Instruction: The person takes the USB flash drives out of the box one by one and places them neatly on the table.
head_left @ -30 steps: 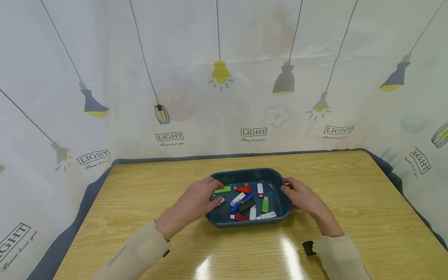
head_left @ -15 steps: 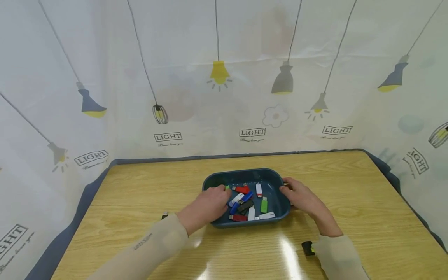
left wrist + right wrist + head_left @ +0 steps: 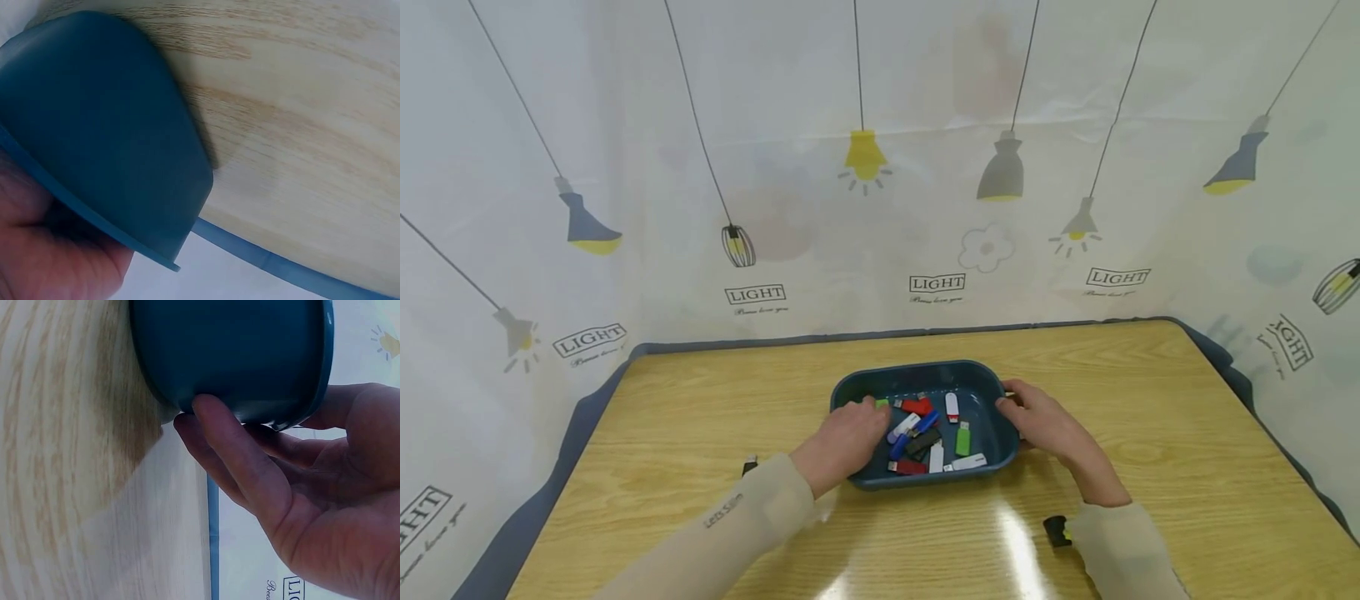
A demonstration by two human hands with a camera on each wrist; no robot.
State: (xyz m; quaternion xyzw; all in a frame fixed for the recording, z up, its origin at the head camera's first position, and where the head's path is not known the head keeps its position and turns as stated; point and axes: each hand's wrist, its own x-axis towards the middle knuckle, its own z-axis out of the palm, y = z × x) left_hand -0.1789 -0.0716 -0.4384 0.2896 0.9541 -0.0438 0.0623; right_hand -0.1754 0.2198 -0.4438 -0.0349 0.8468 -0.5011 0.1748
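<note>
A dark teal plastic tray (image 3: 925,482) stands on the wooden table, holding several USB flash drives. My left hand (image 3: 846,442) reaches over its left side, fingertips down inside beside a green flash drive (image 3: 882,403) that is mostly covered. Whether these fingers pinch anything I cannot tell; the left wrist view has only part of that hand (image 3: 62,262) behind the rim. My right hand (image 3: 1037,417) grips the tray's right end, thumb over the rim and fingers against the outer wall (image 3: 231,356). A second green flash drive (image 3: 962,439) lies nearer that hand.
Other drives lie loosely piled: a red one (image 3: 908,468), a blue one (image 3: 927,422), a black one (image 3: 922,442) and a white one (image 3: 967,462). Behind the table (image 3: 715,392) hangs a pale cloth (image 3: 820,208) printed with lamps. A small black device (image 3: 1056,531) sits by the right sleeve.
My left hand has moved from the tray's left rim rightward and deeper inside, now hiding most of the green drive. My right hand keeps its grip on the tray.
</note>
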